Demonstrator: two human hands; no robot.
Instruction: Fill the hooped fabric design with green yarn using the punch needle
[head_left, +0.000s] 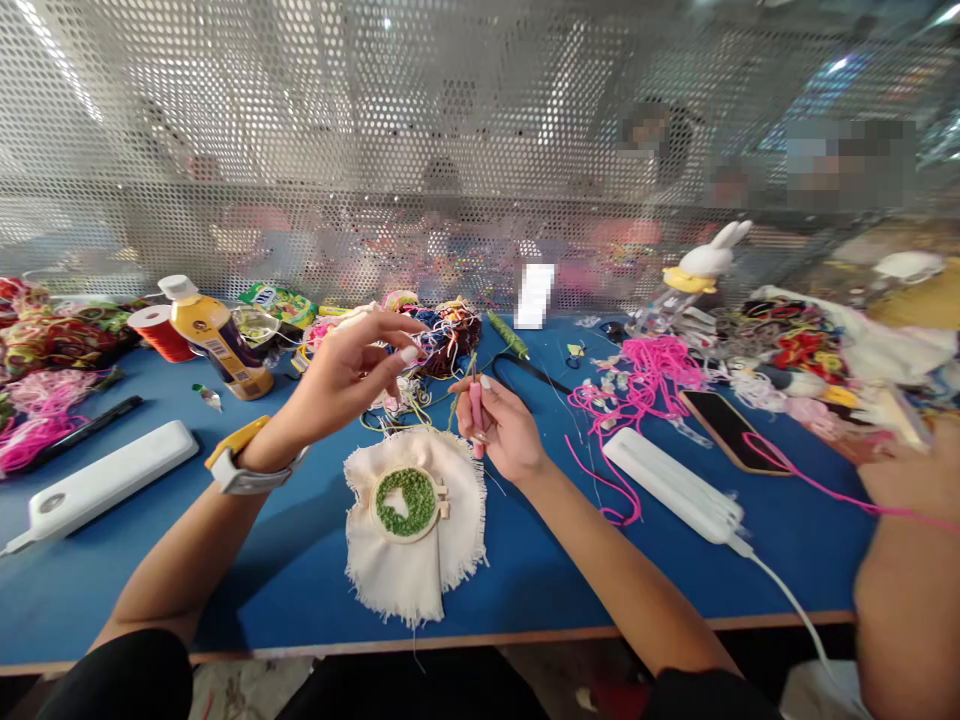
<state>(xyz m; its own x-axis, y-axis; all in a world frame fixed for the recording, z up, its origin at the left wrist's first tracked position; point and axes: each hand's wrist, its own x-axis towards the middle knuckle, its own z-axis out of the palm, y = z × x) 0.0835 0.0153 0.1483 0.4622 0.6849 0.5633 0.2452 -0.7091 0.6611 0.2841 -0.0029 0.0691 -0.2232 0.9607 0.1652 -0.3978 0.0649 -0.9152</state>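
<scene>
In my right hand (pixel 506 425) is a pink-handled punch needle (pixel 477 405), held upright with green yarn at its top end. My left hand (pixel 360 375) is raised to the left of it, thumb and fingers drawn together in a pinch; whatever they hold is too fine to make out. Below both hands, a frayed cream cloth (pixel 405 585) lies on the table. A small round embroidery hoop (pixel 373 520) is set in the cloth, with green looped stitching (pixel 420 497) around a bare patch.
Tangled yarn (pixel 450 335), a juice bottle (pixel 221 340) and an orange-red thread spool (pixel 161 332) stand behind. White power banks (pixel 112 485) lie on both sides. Pink cord (pixel 660 370) and a phone (pixel 731 430) are at right, by another person's arm (pixel 907 560). A perforated metal screen (pixel 337 150) backs the table.
</scene>
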